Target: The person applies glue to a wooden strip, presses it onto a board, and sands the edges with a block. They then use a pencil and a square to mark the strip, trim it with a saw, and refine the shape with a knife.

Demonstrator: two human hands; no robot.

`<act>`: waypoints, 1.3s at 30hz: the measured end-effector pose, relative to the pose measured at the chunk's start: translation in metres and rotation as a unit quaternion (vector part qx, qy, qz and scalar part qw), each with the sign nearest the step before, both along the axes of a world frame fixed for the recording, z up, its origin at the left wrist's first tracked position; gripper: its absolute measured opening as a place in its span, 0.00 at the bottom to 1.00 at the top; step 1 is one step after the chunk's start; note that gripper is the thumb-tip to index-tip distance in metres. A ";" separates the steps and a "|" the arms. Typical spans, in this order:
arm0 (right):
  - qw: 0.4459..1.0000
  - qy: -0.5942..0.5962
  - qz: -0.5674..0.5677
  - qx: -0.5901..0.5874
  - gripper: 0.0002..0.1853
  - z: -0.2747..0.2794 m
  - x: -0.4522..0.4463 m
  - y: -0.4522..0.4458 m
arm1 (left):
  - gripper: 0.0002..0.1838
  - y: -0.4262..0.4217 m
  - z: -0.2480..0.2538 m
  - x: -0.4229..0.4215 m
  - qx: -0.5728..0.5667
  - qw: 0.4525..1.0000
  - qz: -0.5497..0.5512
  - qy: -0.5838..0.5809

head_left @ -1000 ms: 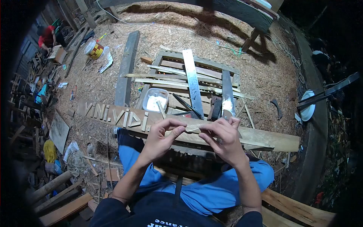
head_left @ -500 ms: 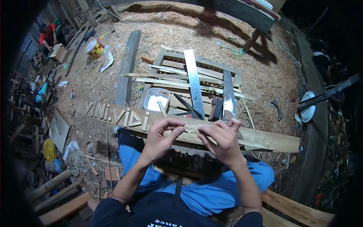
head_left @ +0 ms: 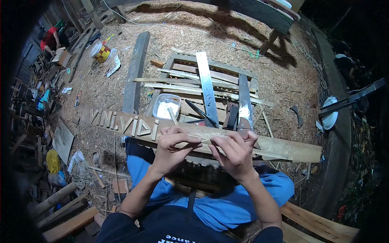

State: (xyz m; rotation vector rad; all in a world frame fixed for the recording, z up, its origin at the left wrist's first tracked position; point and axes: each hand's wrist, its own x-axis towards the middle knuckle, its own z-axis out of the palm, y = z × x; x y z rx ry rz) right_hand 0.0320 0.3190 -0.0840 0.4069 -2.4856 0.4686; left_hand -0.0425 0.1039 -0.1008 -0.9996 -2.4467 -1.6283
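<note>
Across my lap lies a long wooden board (head_left: 298, 150) bearing raised wooden letters (head_left: 124, 123) that read "VINI. VIDI" on its left part. Over the board's middle, my left hand (head_left: 174, 148) is closed in a pinch. Facing it, my right hand (head_left: 234, 153) pinches too, and a thin wood sliver (head_left: 206, 140) bridges the small gap between the fingertips. A thin wood strip (head_left: 273, 155) rests along the board to the right of my right hand. Just beyond the board stands a plastic tub (head_left: 167, 106) of white paste with a stick in it.
Past the board, a slatted wooden frame (head_left: 174, 60) carries a handsaw blade (head_left: 206, 81), a large knife (head_left: 244, 109), a black pen-like tool (head_left: 199, 111) and wood strips. A bucket (head_left: 100, 52) stands on the shavings. One person (head_left: 50, 40) crouches far left; another (head_left: 346, 65) is at right.
My left hand has moved slightly right and its fingers have closed onto the sliver's near end. My right hand has shifted a little left, narrowing the gap.
</note>
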 end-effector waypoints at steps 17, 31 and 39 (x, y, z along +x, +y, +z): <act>1.000 -0.011 0.021 0.006 0.14 0.002 -0.001 0.007 | 0.14 -0.005 -0.004 -0.003 -0.001 1.000 -0.009 -0.004; 0.998 0.029 0.008 0.055 0.11 -0.003 -0.001 0.004 | 0.14 -0.006 -0.005 -0.004 -0.018 0.999 -0.005 0.026; 0.997 0.038 0.003 0.060 0.13 -0.008 0.001 0.003 | 0.16 -0.007 -0.001 -0.004 -0.019 0.999 -0.005 0.034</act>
